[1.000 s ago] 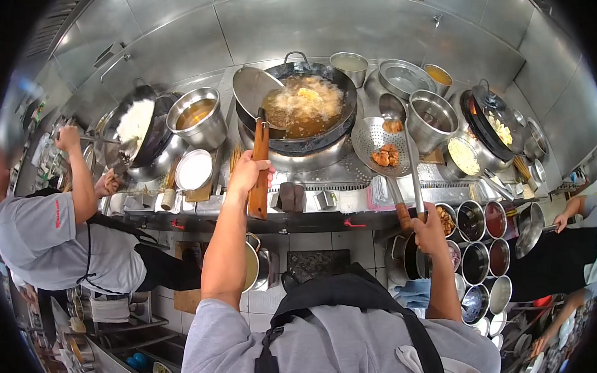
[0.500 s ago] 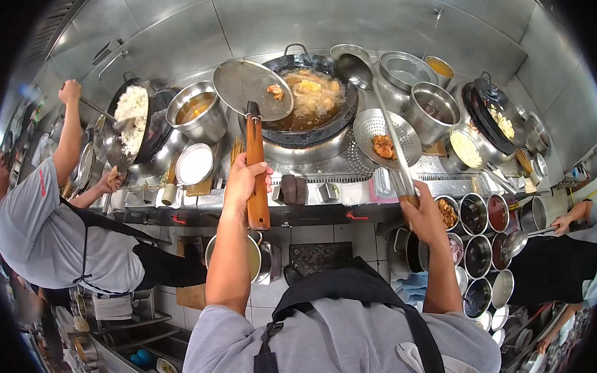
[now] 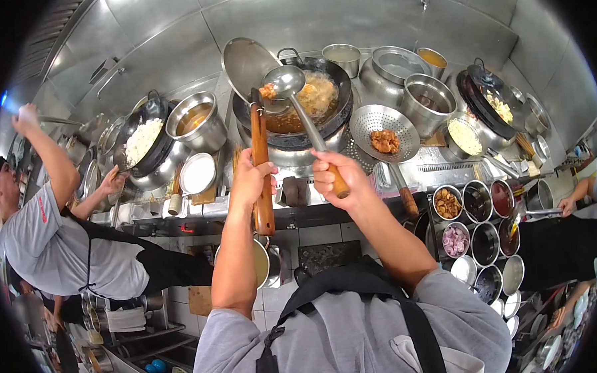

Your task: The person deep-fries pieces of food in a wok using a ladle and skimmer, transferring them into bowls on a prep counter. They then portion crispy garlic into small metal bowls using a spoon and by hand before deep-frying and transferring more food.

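Observation:
My left hand (image 3: pixel 248 179) is closed round the wooden handle of a flat, round skimmer (image 3: pixel 245 59), which is tilted over the left side of a wok (image 3: pixel 345 94). Bubbling oil (image 3: pixel 318 92) with pieces frying fills the wok. My right hand (image 3: pixel 343 178) grips the wooden end of a metal ladle (image 3: pixel 284 80). The ladle's bowl overlaps the skimmer's lower right edge, beside small browned pieces (image 3: pixel 267 90); whether the two touch I cannot tell. To the right, a perforated strainer (image 3: pixel 362 125) with a wooden handle holds more browned pieces (image 3: pixel 384 141).
A pot of orange liquid (image 3: pixel 195 114) and a white-filled bowl (image 3: pixel 197 173) stand left of the wok. Steel pots (image 3: pixel 430 101) stand to its right. Several sauce and ingredient containers (image 3: pixel 479 202) are at lower right. Co-workers (image 3: pixel 67 230) work at either side.
The ladle has swung left from above the strainer to the skimmer. The skimmer has tipped steeper. At left, the co-worker's wok of white food has lowered.

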Available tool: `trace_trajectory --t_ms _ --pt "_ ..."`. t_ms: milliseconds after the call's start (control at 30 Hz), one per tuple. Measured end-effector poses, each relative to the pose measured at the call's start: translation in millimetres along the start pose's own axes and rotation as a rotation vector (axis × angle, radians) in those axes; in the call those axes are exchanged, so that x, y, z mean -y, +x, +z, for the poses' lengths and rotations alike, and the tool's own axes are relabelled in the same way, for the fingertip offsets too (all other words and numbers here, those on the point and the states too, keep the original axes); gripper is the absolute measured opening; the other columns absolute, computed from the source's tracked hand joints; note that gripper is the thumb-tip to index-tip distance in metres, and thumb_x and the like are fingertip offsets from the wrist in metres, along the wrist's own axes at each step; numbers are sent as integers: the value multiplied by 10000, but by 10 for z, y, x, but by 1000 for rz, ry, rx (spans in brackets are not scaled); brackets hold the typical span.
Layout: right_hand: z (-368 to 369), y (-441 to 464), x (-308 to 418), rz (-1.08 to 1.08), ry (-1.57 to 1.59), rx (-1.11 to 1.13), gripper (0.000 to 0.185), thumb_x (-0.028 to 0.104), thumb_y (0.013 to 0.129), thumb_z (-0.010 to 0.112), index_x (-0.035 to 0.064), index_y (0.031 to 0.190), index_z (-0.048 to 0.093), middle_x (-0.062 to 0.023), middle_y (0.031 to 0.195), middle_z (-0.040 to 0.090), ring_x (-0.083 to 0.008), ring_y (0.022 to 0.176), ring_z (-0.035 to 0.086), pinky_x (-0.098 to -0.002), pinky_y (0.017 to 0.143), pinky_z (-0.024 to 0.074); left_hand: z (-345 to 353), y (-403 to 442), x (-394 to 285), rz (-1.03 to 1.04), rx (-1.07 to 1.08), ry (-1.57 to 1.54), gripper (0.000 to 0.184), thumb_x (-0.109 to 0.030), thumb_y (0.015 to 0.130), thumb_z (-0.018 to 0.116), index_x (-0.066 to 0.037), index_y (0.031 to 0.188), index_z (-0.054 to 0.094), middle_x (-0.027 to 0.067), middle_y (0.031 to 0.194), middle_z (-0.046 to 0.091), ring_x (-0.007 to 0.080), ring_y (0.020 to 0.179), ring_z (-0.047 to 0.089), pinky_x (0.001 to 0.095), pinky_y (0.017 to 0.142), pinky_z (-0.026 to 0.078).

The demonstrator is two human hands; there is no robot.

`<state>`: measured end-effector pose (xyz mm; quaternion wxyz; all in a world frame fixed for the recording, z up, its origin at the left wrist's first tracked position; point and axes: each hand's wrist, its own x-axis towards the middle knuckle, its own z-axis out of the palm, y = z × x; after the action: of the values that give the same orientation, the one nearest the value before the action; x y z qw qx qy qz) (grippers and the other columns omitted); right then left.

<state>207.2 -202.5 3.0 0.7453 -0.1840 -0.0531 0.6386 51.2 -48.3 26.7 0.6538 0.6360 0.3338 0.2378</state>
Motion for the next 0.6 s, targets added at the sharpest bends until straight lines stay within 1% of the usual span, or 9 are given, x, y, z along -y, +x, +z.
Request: trace_trajectory --t_ms 100,133,233,267,367,433,467,567,600 --pt "-35 -228 159 104 196 97 104 136 963 580 57 1026 556 10 694 511 -81 494 464 -249 425 368 -57 -33 -7 -19 27 -109 435 -21 877 591 -4 1258 381 126 831 617 165 566 593 317 454 520" --pt "-33 -339 170 86 182 85 132 128 969 563 46 1070 582 12 694 502 -76 495 459 -246 425 373 -64 -53 -16 -22 30 -109 407 -24 881 590 -1 1232 385 135 841 619 171 574 596 322 459 524" --pt "-117 -685 215 64 203 131 168 127 976 547 38 1111 593 8 693 499 -77 491 453 -244 426 379 -123 -42 43 -20 32 -141 385 -25 887 591 -1 1214 389 137 839 623 174 581 598 324 459 524" --pt "-162 -809 247 53 191 135 199 125 979 539 37 1148 596 1 699 502 -83 482 446 -250 417 378 -128 -52 48 -24 43 -178 358 -25 892 592 -8 1195 401 138 836 626 176 582 599 317 466 525" --pt "-197 -1194 345 -50 79 -21 207 108 973 541 45 1166 580 -10 705 503 -95 467 444 -257 398 370 -138 -141 -3 -37 70 -239 342 -24 895 587 -10 1188 411 142 834 629 177 582 599 310 472 523" --pt "-146 -1470 380 -151 -157 -192 288 96 979 506 52 1261 541 -13 712 469 -92 461 440 -264 391 387 -175 -180 -9 -48 88 -240 332 -20 899 574 -8 1191 415 145 835 629 180 581 599 310 475 518" --pt "-96 -1613 379 -216 -239 -314 316 88 950 552 66 1261 501 -23 705 470 -99 434 435 -262 360 365 -200 -216 -28 -44 106 -242 328 -19 900 571 -6 1189 415 144 836 629 181 581 599 311 473 516" --pt "-27 -2051 472 -330 -482 -396 370 94 928 575 67 1281 466 -27 689 465 -105 408 429 -255 342 351 -217 -402 -157 -36 91 -219 355 -16 901 569 4 1212 400 144 843 631 183 573 595 309 462 507" --pt "-22 -2144 514 -346 -536 -426 385 76 916 576 67 1278 444 -31 689 474 -111 412 440 -254 346 360 -248 -414 -191 -20 85 -195 369 -16 900 570 7 1223 393 145 846 632 183 570 593 308 460 506"
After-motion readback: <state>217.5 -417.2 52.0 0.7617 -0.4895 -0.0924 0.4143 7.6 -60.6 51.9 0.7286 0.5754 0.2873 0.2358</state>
